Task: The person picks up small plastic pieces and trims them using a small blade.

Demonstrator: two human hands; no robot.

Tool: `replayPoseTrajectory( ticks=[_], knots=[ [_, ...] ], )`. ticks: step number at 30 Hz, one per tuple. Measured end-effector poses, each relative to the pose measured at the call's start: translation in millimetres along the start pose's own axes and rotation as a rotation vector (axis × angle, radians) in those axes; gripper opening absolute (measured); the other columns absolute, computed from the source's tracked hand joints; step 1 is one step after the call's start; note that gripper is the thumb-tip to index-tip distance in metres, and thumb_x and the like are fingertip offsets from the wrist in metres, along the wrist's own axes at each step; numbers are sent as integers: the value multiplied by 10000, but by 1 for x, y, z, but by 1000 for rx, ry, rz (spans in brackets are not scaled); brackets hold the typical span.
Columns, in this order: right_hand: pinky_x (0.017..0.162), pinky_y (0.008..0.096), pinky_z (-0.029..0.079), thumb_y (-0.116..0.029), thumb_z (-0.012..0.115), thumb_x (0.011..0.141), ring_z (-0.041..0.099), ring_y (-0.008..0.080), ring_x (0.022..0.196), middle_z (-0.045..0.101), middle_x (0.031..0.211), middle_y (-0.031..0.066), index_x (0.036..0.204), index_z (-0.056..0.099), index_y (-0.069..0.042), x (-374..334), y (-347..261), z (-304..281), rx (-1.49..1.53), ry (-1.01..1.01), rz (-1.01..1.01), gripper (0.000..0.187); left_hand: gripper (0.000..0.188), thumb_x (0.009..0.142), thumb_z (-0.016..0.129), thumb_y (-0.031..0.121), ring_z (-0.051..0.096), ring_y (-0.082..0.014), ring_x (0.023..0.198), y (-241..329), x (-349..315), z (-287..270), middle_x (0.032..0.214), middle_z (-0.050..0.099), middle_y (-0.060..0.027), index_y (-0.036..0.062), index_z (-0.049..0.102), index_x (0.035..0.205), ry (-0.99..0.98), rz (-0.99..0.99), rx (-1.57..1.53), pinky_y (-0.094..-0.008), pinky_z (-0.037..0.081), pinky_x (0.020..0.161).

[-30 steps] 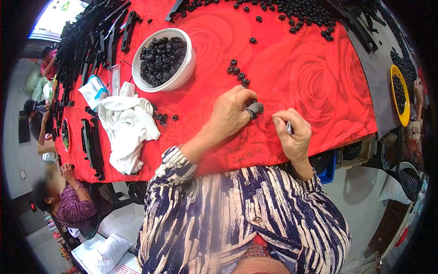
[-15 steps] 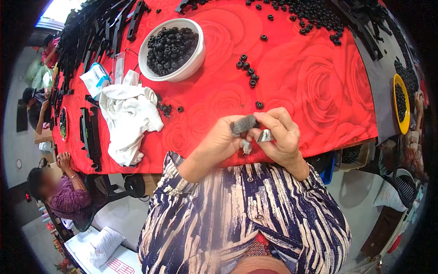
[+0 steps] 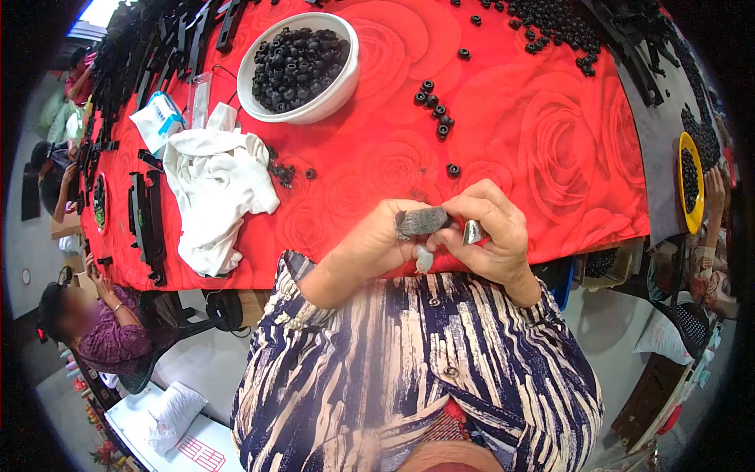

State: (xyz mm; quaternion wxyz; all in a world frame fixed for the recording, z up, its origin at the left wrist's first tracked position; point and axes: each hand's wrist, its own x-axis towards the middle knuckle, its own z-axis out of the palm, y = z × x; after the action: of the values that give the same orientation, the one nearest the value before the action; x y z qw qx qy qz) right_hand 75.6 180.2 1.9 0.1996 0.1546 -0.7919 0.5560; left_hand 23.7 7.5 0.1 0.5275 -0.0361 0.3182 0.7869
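Close in front of my body, over the table's near edge, my two hands meet fingertip to fingertip. My left hand (image 3: 376, 245) has a worn grey covering (image 3: 422, 222) around a finger and a pale wrap (image 3: 424, 259) on the thumb. Its fingers pinch a small black part (image 3: 448, 221), mostly hidden between the hands. My right hand (image 3: 502, 240) is closed on a short, shiny metal tool (image 3: 472, 232); I cannot make out its kind. A single round black part with a hole (image 3: 453, 171) lies on the red cloth just beyond the hands.
On the red rose-patterned cloth (image 3: 543, 157) stands a white bowl (image 3: 346, 86) full of black parts. A white cloth (image 3: 212, 181) lies at left beside long black strips (image 3: 147, 224). Loose black parts (image 3: 550, 23) spread at far right, near a yellow tray (image 3: 692, 219). Other people sit at left and right.
My view has shifted slightly, so the bowl and cloth sit higher and the table parts lie a little differently. Both hands keep the same grip, with only small finger movement.
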Motion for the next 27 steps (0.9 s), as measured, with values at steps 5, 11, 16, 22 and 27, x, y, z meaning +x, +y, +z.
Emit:
replayPoseTrajectory(
  ticks=[5, 11, 16, 22, 27],
  knots=[
    [523, 276, 424, -4, 720, 655, 565, 178, 618, 560, 758, 85, 904, 618, -5, 5, 6, -9, 261, -203, 51, 269, 141, 802, 615, 2, 570, -85, 657, 12, -2, -2, 775, 601, -34, -16, 611, 942, -7, -133, 194, -208, 476, 558],
    [537, 267, 425, -2, 711, 677, 559, 164, 621, 558, 739, 85, 922, 617, 7, 8, 1, -10, 173, -122, 61, 263, 145, 820, 597, -6, 576, -82, 655, 6, -2, -5, 770, 608, -33, -15, 611, 964, -91, -43, 196, -199, 473, 560],
    [496, 271, 419, 15, 714, 662, 547, 172, 561, 561, 718, 84, 936, 637, 7, 4, -4, -2, 109, 5, -15, 284, 177, 856, 584, 55, 592, -96, 666, -3, -6, 5, 784, 620, -52, -27, 605, 1011, 39, 81, 89, -209, 489, 566],
    [441, 290, 396, 27, 727, 605, 525, 181, 507, 555, 678, 70, 939, 651, 21, 1, -4, 0, -55, 71, -236, 343, 246, 867, 594, 120, 602, -108, 674, -6, -12, 8, 800, 630, -75, -34, 596, 1059, 41, 103, 105, -224, 499, 557],
    [431, 291, 391, 22, 738, 595, 498, 192, 482, 535, 656, 63, 896, 646, 25, -5, -3, 0, -129, 102, -280, 315, 216, 879, 567, 95, 592, -98, 681, -9, -13, 10, 820, 613, -57, -30, 598, 1052, 65, 162, 180, -219, 489, 592]
  ],
)
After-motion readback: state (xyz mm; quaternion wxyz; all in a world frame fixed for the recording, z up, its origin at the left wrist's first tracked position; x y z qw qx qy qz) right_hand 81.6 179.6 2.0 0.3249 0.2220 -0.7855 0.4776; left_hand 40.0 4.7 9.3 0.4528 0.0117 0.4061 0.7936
